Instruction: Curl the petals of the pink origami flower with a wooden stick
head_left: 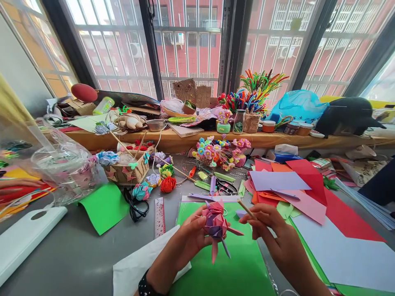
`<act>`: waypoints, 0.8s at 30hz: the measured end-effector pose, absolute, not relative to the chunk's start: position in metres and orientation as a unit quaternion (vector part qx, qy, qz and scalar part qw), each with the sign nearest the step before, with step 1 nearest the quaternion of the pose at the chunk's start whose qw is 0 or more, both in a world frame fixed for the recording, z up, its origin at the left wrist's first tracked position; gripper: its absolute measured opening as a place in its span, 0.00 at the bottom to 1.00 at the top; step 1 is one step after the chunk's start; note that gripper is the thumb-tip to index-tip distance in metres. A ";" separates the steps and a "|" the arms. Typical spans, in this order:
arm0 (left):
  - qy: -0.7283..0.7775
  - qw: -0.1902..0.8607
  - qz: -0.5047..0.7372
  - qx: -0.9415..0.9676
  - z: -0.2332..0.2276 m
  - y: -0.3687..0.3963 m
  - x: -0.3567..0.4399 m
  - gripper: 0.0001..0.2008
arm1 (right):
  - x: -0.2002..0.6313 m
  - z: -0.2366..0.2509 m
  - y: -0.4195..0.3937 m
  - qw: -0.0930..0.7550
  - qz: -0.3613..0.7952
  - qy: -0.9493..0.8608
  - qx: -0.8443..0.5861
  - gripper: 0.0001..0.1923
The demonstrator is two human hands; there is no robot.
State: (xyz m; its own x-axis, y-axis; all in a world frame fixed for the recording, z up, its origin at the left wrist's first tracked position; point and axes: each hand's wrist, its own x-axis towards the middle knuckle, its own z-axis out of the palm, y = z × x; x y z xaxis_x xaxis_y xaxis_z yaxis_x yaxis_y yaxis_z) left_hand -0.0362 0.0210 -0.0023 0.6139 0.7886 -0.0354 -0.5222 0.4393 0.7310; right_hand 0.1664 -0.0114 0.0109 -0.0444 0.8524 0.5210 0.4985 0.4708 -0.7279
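Note:
My left hand (196, 226) holds a pink and purple folded paper flower (216, 222), its fingers closed round the far side. Several narrow paper points stick out from the flower's lower right. To the right, my right hand (268, 230) pinches a thin wooden stick (246, 208), its tip angled up toward the flower but apart from it. Both hands are above a green sheet (225, 271) in a clear sleeve. Beyond them lie purple and green paper strips (212, 186) and black scissors (226, 187).
Coloured paper sheets (280, 181) are piled at right. Finished paper flowers (168, 185), a cardboard box (123, 172), glasses (135, 207) and a ruler (159, 218) are at left. A plastic cup (61, 164) stands near another person's hand (20, 184). A cluttered ledge (179, 142) runs along the window.

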 end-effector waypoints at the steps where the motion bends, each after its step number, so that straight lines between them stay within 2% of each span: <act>1: 0.186 0.830 0.393 0.348 -0.003 0.021 -0.036 0.19 | 0.166 0.010 -0.012 0.506 0.190 -0.682 -0.493 0.07; 5: 0.175 0.836 0.404 0.327 -0.003 0.023 -0.035 0.18 | 0.169 0.014 -0.013 0.505 0.163 -0.689 -0.493 0.07; 8: 0.178 0.834 0.413 0.318 -0.001 0.024 -0.034 0.16 | 0.171 0.019 -0.012 0.502 0.125 -0.740 -0.430 0.05; 13: 0.186 0.835 0.410 0.318 0.000 0.021 -0.031 0.15 | 0.162 0.025 -0.013 0.461 0.123 -0.815 -0.328 0.09; 19: 0.247 0.840 0.348 0.335 -0.005 0.017 -0.028 0.16 | 0.155 0.019 -0.016 0.432 0.159 -0.814 -0.353 0.12; 24: 0.271 0.824 0.343 0.360 -0.006 0.017 -0.025 0.17 | 0.155 0.019 -0.017 0.435 0.165 -0.807 -0.364 0.09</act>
State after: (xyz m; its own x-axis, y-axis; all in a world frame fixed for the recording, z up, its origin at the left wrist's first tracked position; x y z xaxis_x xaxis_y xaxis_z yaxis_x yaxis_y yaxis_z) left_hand -0.0251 0.0172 -0.0061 0.6183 0.7602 -0.1996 -0.3696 0.5053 0.7798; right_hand 0.1547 -0.0167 0.0188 -0.3564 0.7316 0.5811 0.4437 0.6799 -0.5838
